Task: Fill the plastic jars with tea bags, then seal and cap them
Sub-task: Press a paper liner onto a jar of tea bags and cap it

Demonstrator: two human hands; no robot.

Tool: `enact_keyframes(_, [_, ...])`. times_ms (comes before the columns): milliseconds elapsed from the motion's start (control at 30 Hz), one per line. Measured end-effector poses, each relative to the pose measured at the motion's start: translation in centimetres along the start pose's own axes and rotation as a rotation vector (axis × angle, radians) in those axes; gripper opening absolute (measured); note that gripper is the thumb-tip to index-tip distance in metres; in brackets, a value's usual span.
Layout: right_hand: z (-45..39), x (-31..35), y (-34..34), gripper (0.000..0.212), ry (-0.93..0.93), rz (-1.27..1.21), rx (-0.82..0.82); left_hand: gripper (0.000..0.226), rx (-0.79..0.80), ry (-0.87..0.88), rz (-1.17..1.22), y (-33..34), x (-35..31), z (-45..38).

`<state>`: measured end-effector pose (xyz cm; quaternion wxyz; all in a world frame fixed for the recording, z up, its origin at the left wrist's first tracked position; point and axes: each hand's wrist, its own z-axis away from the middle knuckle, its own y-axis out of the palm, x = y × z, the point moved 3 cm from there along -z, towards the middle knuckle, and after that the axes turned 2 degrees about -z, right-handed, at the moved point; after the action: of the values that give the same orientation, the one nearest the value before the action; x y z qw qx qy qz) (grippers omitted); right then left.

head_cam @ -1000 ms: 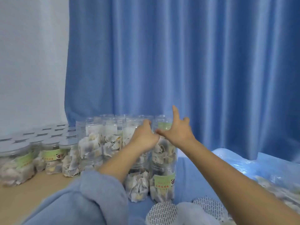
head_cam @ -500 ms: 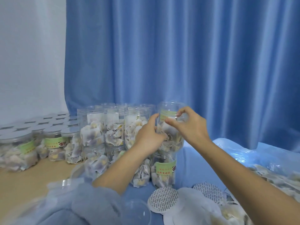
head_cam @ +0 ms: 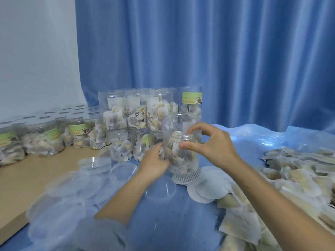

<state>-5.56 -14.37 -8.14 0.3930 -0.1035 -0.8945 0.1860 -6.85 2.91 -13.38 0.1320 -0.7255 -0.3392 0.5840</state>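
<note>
Both hands grip one filled jar point(head_cam: 181, 151): left hand point(head_cam: 154, 162) round its side, right hand point(head_cam: 208, 142) pinching its rim.

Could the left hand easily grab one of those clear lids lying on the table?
Probably not yet: the left hand is gripping the jar. Once free, the clear lid lies uncovered just below it.

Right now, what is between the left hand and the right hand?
In the head view, only the jar with tea bags: left hand holds its side, right hand pinches its rim.
</note>
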Motion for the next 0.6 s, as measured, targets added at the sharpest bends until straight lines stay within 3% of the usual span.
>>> enact_keyframes(67, [0.7,-0.5,1.0,0.030,-0.039,-0.019,0.009,0.029,-0.074,-0.034,-0.134,1.6,2.0,0.5])
enact_keyframes(200, [1.2,-1.6,1.9,0.032,-0.080,-0.038,-0.010,0.048,-0.188,-0.078,-0.312,3.7,4.7,1.4])
enact_keyframes(300, [1.3,-2.1,2.2,0.031,-0.088,-0.104,-0.053,0.055,-0.154,-0.111,-0.409,4.5,5.5,1.3])
enact_keyframes(467, [1.3,-3.0,3.0,0.037,-0.045,-0.226,-0.089,0.039,-0.069,-0.270,-0.530,5.7,6.9,1.7])
enact_keyframes(600, [1.0,-3.4,4.1,0.037,-0.035,-0.294,-0.100,0.021,-0.093,-0.314,-0.252,5.6,7.4,1.3])
